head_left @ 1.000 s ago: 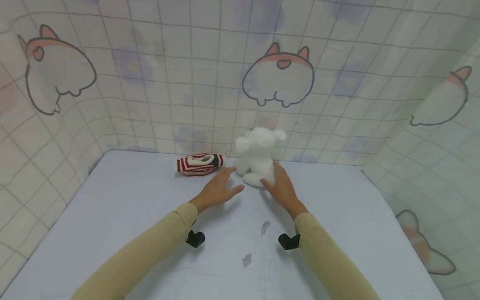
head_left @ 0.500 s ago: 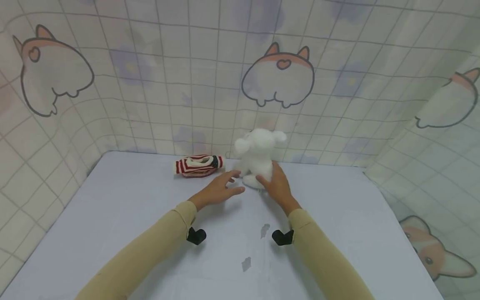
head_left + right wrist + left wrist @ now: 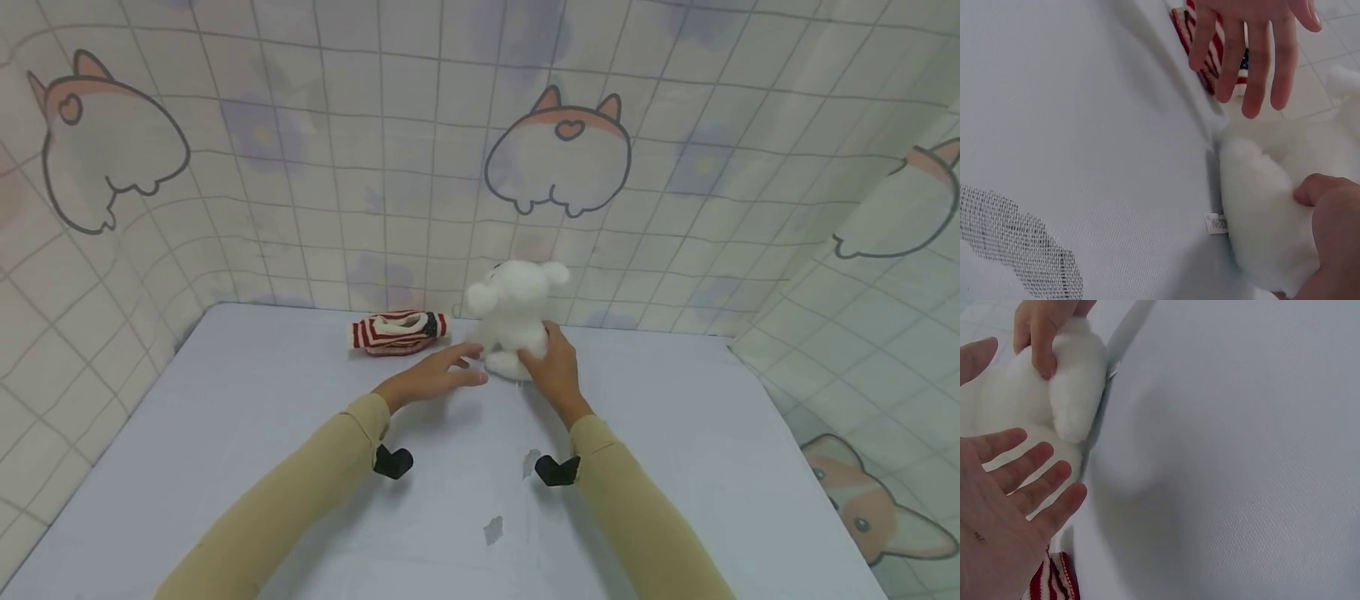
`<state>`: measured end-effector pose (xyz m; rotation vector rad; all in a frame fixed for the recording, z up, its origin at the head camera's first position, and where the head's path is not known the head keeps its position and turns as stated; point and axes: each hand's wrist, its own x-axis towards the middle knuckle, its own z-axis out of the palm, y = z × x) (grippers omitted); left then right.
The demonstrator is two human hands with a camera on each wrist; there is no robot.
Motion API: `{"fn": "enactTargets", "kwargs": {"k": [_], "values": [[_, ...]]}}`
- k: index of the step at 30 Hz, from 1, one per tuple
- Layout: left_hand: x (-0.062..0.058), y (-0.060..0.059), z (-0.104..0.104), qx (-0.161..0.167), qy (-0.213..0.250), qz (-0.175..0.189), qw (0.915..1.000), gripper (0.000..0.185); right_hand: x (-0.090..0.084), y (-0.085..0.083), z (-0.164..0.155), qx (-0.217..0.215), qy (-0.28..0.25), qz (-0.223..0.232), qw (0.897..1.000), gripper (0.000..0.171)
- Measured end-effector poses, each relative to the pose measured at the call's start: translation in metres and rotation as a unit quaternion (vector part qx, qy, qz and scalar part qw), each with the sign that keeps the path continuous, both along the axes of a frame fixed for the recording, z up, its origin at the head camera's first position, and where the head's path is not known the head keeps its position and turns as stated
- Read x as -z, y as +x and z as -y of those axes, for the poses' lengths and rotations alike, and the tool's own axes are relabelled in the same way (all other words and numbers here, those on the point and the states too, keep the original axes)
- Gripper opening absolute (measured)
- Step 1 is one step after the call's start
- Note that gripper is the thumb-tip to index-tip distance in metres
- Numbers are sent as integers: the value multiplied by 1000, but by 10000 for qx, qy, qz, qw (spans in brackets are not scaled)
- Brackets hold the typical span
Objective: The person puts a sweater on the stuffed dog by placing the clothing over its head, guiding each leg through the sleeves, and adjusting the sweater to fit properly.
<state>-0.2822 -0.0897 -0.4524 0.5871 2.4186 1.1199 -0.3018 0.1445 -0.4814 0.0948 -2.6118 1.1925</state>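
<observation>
A white plush toy animal (image 3: 517, 292) sits at the back of the table, its round ears up. My right hand (image 3: 557, 367) grips its lower right side, thumb in front and fingers behind. The right wrist view shows that thumb (image 3: 1319, 189) sinking into the fur, with a small label (image 3: 1216, 223) at the toy's base. My left hand (image 3: 435, 377) hovers just left of the toy with nothing in it. Its palm and spread fingers show in the left wrist view. Left of the toy lies a red-and-white striped knit garment (image 3: 378, 335) with a dark patch.
A white table (image 3: 285, 417) spreads under both arms, with worn grey patches (image 3: 493, 530) near the front. Behind it hangs a checked curtain (image 3: 420, 233) printed with corgis, closing off the back and sides.
My right hand has moved slightly left and tightened round the toy's side. The toy has shifted a little left and down in view. The left hand has barely moved.
</observation>
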Motion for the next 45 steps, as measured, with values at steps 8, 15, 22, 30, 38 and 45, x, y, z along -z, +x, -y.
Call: {"fn": "enactTargets", "kwargs": {"k": [8, 15, 22, 30, 38, 45], "values": [[-4, 0, 2, -700, 341, -28, 9970, 71, -11, 6, 3, 76, -278, -178, 9994, 53], [-8, 1, 4, -892, 486, 54, 9948, 76, -22, 14, 2, 221, -437, 69, 9988, 54], [-7, 0, 4, -983, 533, 173, 9936, 81, -27, 22, 2, 325, -671, 206, 9970, 50], [-10, -1, 2, -1003, 695, 578, 9908, 96, -34, 29, 4, 214, -966, 421, 9942, 49], [-10, -1, 3, -756, 1040, 685, 9893, 93, -38, 31, 0, -842, -1406, 1135, 9799, 46], [-12, 2, 0, -251, 1868, 1048, 9765, 83, -39, 32, -4, -1685, -1924, 1733, 9511, 46]]}}
